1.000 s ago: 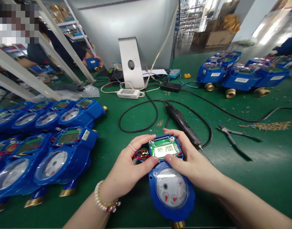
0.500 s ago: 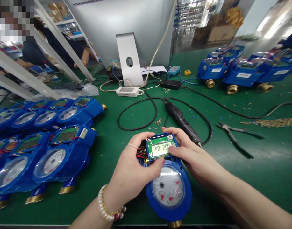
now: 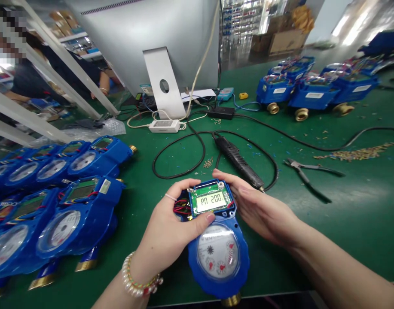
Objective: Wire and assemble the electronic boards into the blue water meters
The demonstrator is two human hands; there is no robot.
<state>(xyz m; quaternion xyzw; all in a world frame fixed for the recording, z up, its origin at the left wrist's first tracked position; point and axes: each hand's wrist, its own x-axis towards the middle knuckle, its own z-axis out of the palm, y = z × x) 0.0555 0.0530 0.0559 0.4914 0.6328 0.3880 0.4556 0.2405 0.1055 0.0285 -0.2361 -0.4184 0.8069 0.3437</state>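
Observation:
A blue water meter (image 3: 218,253) lies on the green table (image 3: 345,223) in front of me, its round dial towards me. At its far end sits an open green circuit board with a lit display (image 3: 210,201) reading "PN 200". Red and black wires (image 3: 181,207) bulge out at the board's left. My left hand (image 3: 171,229) grips the meter's left side, thumb pressed on the board's near edge. My right hand (image 3: 258,208) cups the meter's right side, fingers curled along the board's far corner.
Rows of blue meters (image 3: 51,201) crowd the left; more (image 3: 313,88) stand at the back right. An electric screwdriver (image 3: 237,161) with black cable, pliers (image 3: 308,171), loose screws (image 3: 354,153), a monitor stand (image 3: 164,83) and a white adapter (image 3: 164,125) lie beyond. Another person (image 3: 38,73) works behind the frame.
My right thumb has come off the display's near edge and the hand has slid to the meter's right side. The left hand keeps its grip. The view has shifted slightly.

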